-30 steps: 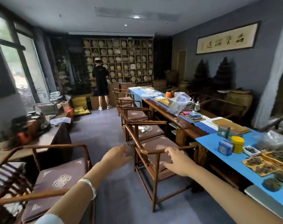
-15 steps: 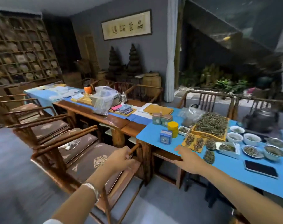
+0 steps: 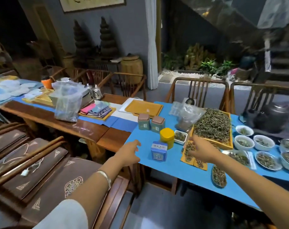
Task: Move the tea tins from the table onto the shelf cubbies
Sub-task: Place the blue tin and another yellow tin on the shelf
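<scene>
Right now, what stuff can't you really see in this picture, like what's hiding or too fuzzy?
- Labels on the blue tin and the two green tins: head view, too small and blurred to read.
- Inside the yellow tin: its lid hides it.
- Tea under the right hand: the hand covers it.
- Wall scroll: cut off by the top edge.
- Shelf cubbies: out of view.

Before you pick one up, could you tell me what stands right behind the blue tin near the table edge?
Right behind the blue tin stands a yellow tin, its lower front hidden by the blue one. Farther back are two green tins with pinkish lids. No hand touches any.
</scene>
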`<state>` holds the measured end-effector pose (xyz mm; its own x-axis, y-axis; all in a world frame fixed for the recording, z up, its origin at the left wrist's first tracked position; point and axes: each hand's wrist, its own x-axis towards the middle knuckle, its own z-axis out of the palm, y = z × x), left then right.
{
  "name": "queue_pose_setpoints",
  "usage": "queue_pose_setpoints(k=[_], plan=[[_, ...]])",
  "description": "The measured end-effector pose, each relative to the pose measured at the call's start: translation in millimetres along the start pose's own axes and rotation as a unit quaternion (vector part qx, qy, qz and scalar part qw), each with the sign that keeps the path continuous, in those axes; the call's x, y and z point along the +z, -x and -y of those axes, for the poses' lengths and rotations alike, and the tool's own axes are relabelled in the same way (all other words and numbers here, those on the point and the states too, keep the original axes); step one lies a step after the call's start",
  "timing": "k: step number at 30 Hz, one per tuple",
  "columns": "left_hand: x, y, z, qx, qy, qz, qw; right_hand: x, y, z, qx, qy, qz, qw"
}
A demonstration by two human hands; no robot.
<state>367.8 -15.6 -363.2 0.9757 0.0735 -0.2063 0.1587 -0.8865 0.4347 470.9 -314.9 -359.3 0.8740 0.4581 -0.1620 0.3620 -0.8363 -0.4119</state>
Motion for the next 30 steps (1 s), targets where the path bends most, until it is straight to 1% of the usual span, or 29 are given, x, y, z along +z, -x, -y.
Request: queue_pose_setpoints(k=[5, 9, 14, 16, 19, 22, 25, 27, 30], plan=[[23.0, -79.2, 33.3, -0.014, 0.046, 0.044, 0.998, 16.5, -77.9, -4.1, 0.008, 0.027, 0.035, 0.999], [49.8, -143.0, 61.5, -0.015, 0.065, 0.078, 0.995, 37.1, -140.3, -7.2, 0.041, 0.035, 0.039, 0.998], [85.7, -210.2, 91.5, 0.013, 0.047, 0.136, 0.99, 74.5, -204.7, -19.7, 0.088, -0.007, 0.068, 0.994], [100.4, -226.2, 97.2, 0.032, 0.048, 0.164, 0.985, 87.7, -218.4, -22.1, 0.116, -0.033, 0.059, 0.991], [123.5, -238.9, 98.3, 0.045, 0.094, 0.198, 0.975, 108.0, -228.4, -26.7, 0.147, -0.089, 0.026, 0.985], [145.0, -243.0, 92.4, 0.058, 0.165, 0.192, 0.966, 124.6, -233.0, -30.2, 0.164, -0.13, 0.012, 0.978], [151.3, -247.3, 85.6, 0.063, 0.215, 0.144, 0.964, 134.3, -242.2, -30.4, 0.163, -0.16, -0.014, 0.973], [150.8, -248.6, 85.9, 0.067, 0.225, 0.129, 0.963, 139.2, -246.2, -28.5, 0.169, -0.198, -0.021, 0.965], [152.7, -251.6, 92.0, 0.073, 0.223, 0.138, 0.962, 144.2, -250.1, -26.2, 0.174, -0.247, -0.033, 0.953]])
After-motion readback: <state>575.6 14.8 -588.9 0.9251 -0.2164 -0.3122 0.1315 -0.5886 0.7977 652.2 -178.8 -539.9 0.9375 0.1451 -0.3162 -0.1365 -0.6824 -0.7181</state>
